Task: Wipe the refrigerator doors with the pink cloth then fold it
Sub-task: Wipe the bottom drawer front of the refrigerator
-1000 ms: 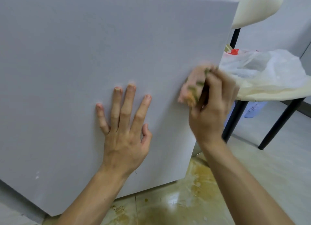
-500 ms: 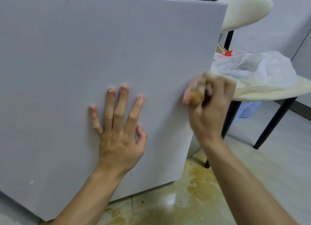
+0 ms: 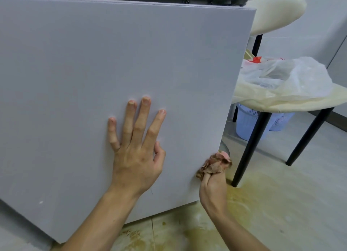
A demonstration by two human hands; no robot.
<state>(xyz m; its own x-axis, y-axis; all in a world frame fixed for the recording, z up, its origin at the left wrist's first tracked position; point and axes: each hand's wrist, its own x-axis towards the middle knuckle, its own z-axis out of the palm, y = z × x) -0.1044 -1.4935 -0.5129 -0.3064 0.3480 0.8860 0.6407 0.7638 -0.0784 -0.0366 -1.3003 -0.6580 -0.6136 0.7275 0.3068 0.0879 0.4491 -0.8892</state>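
To the right of the refrigerator door (image 3: pixel 93 72) stands a chair (image 3: pixel 309 100) with a cream padded seat and thin black legs. Its nearest leg (image 3: pixel 249 149) comes down just beside your right hand (image 3: pixel 213 187), close to the door's right edge. A crumpled translucent plastic bag (image 3: pixel 281 74) with a patch of red print lies on the seat, and a pale lavender lattice basket (image 3: pixel 247 123) sits on the floor beneath it, farther back. The door is a flat, matte, pale grey panel with a rounded upper right corner and a few small specks low down. Your left hand (image 3: pixel 135 153) lies flat on it near the middle, fingers straight and spread. Your right hand is curled round the pink cloth (image 3: pixel 215 163) — a bunched, wrinkled wad, browned with dirt — and holds it against the door's right edge, near the bottom corner. The floor (image 3: pixel 291 213) is glossy pale tile, smeared with a yellowish-brown stain (image 3: pixel 238 200) below the door and around the chair leg. A plain pale wall (image 3: pixel 319 25) closes the far right.
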